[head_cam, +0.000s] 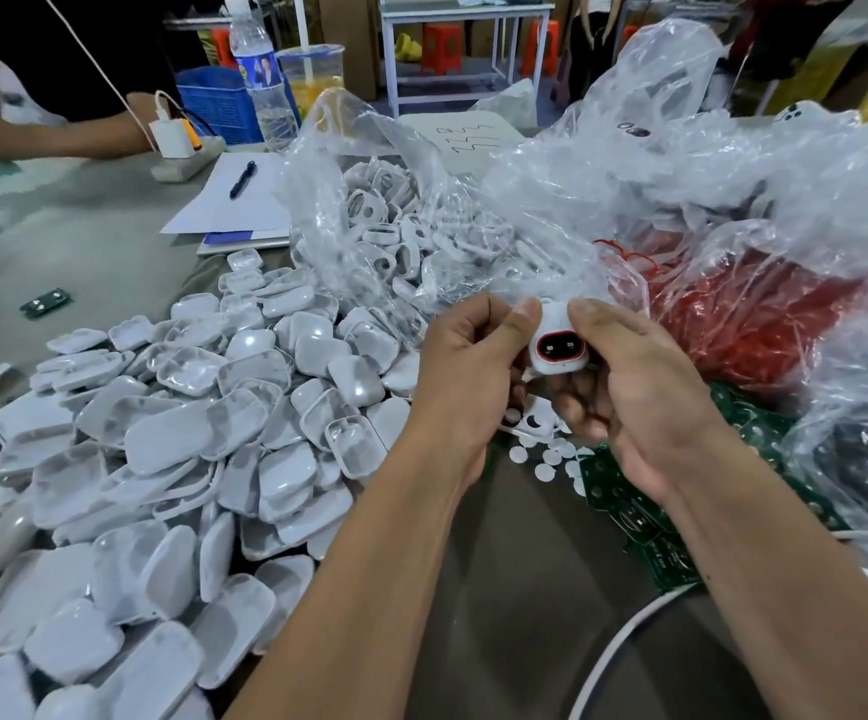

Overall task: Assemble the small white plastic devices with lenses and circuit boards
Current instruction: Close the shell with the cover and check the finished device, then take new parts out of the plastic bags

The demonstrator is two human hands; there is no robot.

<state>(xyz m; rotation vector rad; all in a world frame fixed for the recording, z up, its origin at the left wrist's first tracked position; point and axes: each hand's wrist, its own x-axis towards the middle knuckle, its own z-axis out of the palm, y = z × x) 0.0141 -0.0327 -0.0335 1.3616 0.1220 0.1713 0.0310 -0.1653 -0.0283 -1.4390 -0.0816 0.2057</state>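
Head view. I held one white device (559, 339) between both hands, above the table edge and in front of the clear bags. My left hand (465, 366) had its fingers curled, the thumb tip pressed on the device's upper left corner. My right hand (634, 387) gripped it from the right, thumb on the upper right corner and fingers curled beneath. The face turned toward me showed a red oval ring around a dark window with two small pale spots.

To my left lay a heap of white plastic shells (172, 459), spread over the grey table (57, 241). Behind the device stood an open clear plastic bag of white ring-shaped frames (395, 226). To its right, a second clear bag held red parts (733, 324). Beneath my right hand lay green circuit boards (645, 532) and small white round discs (543, 467), touching one another. A single small green board (47, 302) lay apart at far left.

Farther back were papers (234, 200) with a pen (243, 179) on them, a power strip with a white charger (177, 148), a water bottle (260, 75), a blue crate (213, 101), and another person's forearm (57, 132) resting on the table.
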